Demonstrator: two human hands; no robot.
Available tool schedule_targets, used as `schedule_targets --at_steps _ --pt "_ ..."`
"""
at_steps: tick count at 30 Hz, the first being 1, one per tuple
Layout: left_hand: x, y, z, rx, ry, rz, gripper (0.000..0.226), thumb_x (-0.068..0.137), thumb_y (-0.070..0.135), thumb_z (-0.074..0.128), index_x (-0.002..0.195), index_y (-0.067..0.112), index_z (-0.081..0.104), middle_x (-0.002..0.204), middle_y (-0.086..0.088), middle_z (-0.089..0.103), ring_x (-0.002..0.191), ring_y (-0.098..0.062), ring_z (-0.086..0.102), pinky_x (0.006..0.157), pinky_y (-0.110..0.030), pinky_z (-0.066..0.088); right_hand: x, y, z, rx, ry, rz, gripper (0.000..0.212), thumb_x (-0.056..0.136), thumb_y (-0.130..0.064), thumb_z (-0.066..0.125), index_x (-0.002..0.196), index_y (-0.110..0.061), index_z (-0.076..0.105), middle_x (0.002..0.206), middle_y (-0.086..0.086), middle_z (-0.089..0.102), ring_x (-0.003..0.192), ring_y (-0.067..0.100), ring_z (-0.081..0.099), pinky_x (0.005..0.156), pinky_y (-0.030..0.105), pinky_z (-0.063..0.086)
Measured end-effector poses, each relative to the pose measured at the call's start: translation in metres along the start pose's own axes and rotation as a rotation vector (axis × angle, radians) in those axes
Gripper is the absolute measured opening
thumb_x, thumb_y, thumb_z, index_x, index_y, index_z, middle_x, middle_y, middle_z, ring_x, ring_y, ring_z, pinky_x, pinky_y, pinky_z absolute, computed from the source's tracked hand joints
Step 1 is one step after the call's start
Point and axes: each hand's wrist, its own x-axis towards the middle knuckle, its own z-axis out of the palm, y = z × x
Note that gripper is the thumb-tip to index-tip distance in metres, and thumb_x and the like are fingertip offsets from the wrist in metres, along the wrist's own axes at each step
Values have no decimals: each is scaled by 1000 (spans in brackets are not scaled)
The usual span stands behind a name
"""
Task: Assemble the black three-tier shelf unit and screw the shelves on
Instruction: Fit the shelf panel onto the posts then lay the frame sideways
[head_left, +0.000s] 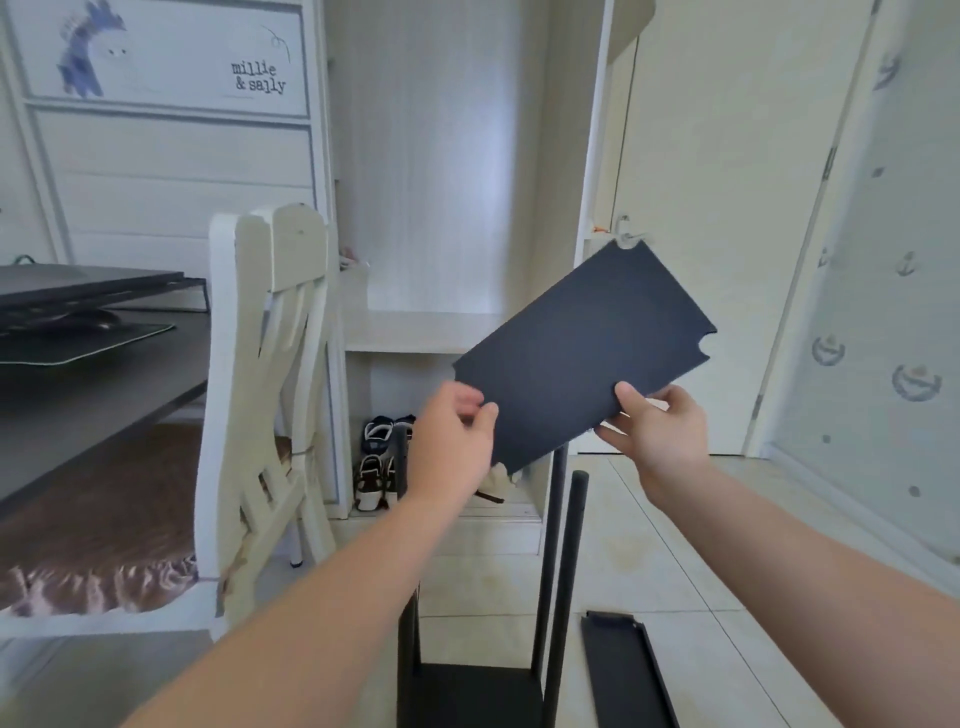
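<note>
I hold a flat black shelf panel (582, 358) with notched corners up in the air, tilted, its far end higher and to the right. My left hand (457, 441) grips its near left corner, and my right hand (657, 426) grips the near right edge. Below the panel stands the partly built shelf frame: black upright poles (563, 545) rise from a bottom shelf (467, 696) on the floor. Another black shelf panel (626, 670) lies on the tiles to the right of the frame.
A white wooden chair (260, 395) stands close on the left, beside a dark desk (93, 395) with a monitor stand. Ahead is a white cabinet nook with shoes (376, 467) at its bottom. A closed door (727, 208) and wallpapered wall are on the right.
</note>
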Motion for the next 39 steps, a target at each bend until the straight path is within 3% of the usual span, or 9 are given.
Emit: schedule_targets --at_steps 2,5,9,12,21,26,29,34,39 --pt "-11 -13 4 9 -146 -121 19 93 42 62 85 25 66 83 10 69 76 -9 65 70 -25 51 5 15 14 111 32 50 18 97 -11 63 93 -11 46 95 10 70 84 27 76 65 30 62" --pt "-24 -31 16 -198 -326 -419 26 92 54 58 86 30 67 91 8 73 74 -11 69 63 -21 49 10 44 29 239 72 127 19 99 -13 63 94 -10 44 97 12 66 81 26 76 67 31 62" --pt "-21 -62 33 -551 -219 -635 29 93 53 60 107 28 65 105 7 74 94 -19 73 73 -29 53 14 87 36 341 34 224 14 101 -13 61 107 -5 51 105 18 72 82 26 77 64 29 62" --pt "-13 -82 45 -654 -109 -678 26 91 47 66 104 23 68 100 6 76 93 -16 73 74 -30 54 19 121 33 359 5 287 31 101 -13 61 125 5 53 112 20 73 93 30 76 78 34 62" --pt "3 -106 72 -698 95 -716 12 90 29 71 95 19 69 85 2 77 87 -13 73 69 -25 55 31 151 37 348 -4 394 15 102 -14 59 112 -3 59 105 18 74 88 26 77 74 31 63" --pt "2 -110 70 -719 99 -781 18 90 27 72 102 15 68 90 -2 75 83 -14 72 68 -25 58 32 156 31 223 -17 412 21 100 -20 63 114 -4 61 107 19 73 85 28 77 75 36 63" --pt "-1 -110 71 -745 74 -843 20 90 26 73 104 13 68 89 -4 75 79 -14 71 67 -26 57 30 155 27 155 -43 425 25 101 -24 61 116 -4 62 95 19 76 83 30 77 66 36 63" --pt "-3 -111 70 -785 0 -904 21 90 27 73 107 14 69 91 -5 76 77 -12 70 66 -25 56 29 153 24 113 -37 410 28 101 -24 62 113 2 61 83 20 76 80 31 77 64 35 63" --pt "2 -117 70 -789 -5 -936 23 90 26 73 108 13 67 92 -5 75 78 -12 70 67 -25 57 31 156 27 96 -28 410 24 101 -22 62 108 1 61 83 21 75 79 31 77 63 34 63"
